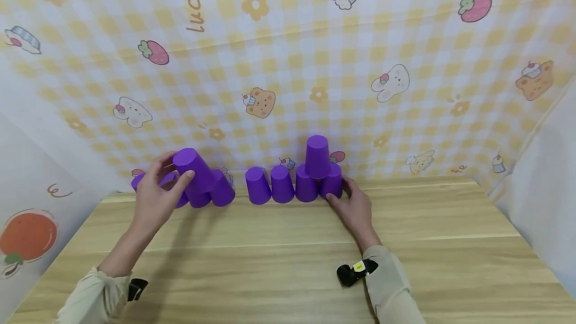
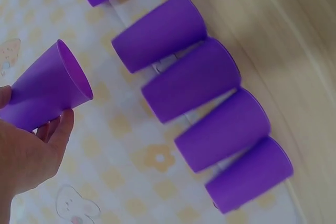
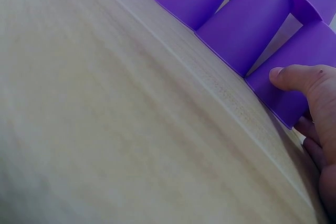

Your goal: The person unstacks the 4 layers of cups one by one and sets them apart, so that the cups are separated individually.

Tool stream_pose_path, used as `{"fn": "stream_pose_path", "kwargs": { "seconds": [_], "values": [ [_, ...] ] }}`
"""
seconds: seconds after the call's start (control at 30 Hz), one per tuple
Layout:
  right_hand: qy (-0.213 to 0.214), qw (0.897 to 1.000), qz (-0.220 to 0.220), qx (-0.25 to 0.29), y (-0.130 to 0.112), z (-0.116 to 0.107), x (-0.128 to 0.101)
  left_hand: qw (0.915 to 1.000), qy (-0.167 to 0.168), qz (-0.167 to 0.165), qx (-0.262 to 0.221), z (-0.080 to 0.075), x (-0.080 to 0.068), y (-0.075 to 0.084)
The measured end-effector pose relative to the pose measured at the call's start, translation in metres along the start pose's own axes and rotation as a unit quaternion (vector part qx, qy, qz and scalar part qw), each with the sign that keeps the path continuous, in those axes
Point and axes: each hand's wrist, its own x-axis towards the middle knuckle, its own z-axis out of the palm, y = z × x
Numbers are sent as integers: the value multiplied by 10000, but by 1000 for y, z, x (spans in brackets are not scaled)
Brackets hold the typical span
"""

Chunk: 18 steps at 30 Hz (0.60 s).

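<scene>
My left hand [image 1: 155,199] grips a purple cup [image 1: 194,169] between thumb and fingers, raised and tilted with its narrow closed end up. In the left wrist view that held cup [image 2: 47,87] shows its open rim, apart from a row of cups. Below and behind it in the head view, several upside-down cups [image 1: 223,189] line the left side, partly hidden by my hand. On the right, my right hand [image 1: 355,209] holds the end cup [image 1: 334,179] of another upside-down row, thumb on its front. One cup [image 1: 317,156] sits across the tops of the two rightmost cups.
Further purple cups [image 1: 258,186] stand along the back of the wooden table [image 1: 261,264], close to a yellow checked cloth [image 1: 288,54] hanging behind. A narrow gap separates the left and right rows. Black wrist cameras [image 1: 353,273] are strapped at both sleeves.
</scene>
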Motion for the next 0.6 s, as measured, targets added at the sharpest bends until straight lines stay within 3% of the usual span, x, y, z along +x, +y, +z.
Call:
{"fn": "stream_pose_path", "kwargs": {
  "seconds": [0.33,0.6],
  "values": [
    [-59,10000,-13,12,0,2,1,9990,338,-223,185,-28,-12,-19],
    [-69,10000,-26,52,0,1,0,9951,471,-523,698,-49,-23,-36]
  ]
}}
